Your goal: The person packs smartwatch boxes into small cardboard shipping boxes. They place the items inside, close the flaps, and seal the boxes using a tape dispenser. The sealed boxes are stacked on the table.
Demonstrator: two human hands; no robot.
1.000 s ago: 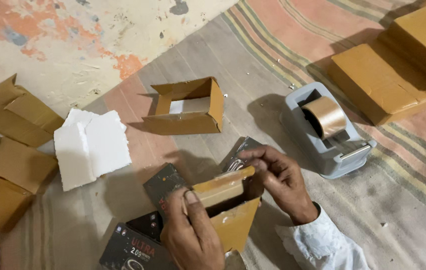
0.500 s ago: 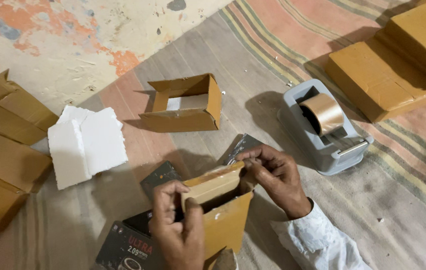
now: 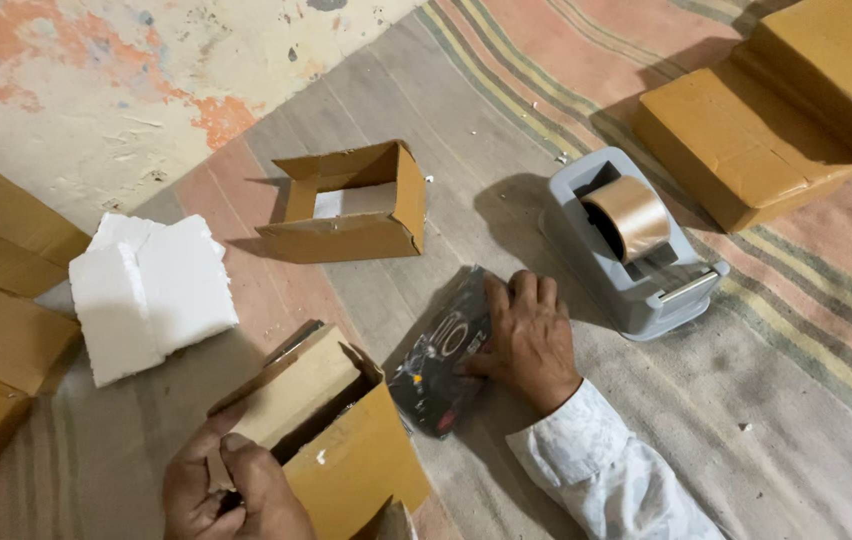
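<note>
My left hand [image 3: 231, 487] grips the flap of a small open brown cardboard box [image 3: 341, 440] at the bottom of the head view. My right hand [image 3: 529, 338] rests flat on a black glossy packet [image 3: 438, 365] lying on the striped mat, just right of that box. The fingers of the right hand lie over the packet's right edge. A white sleeve covers my right forearm.
A second open brown box [image 3: 356, 205] sits farther back. White foam pieces [image 3: 151, 290] lie at left beside flattened brown boxes [image 3: 1, 300]. A grey tape dispenser [image 3: 636, 250] with tan tape stands right of my hand. Larger closed boxes [image 3: 766, 130] are at top right.
My right hand left the box flap and moved right onto the black packet. My left hand slid down to the box's lower left flap, and the box tilted open.
</note>
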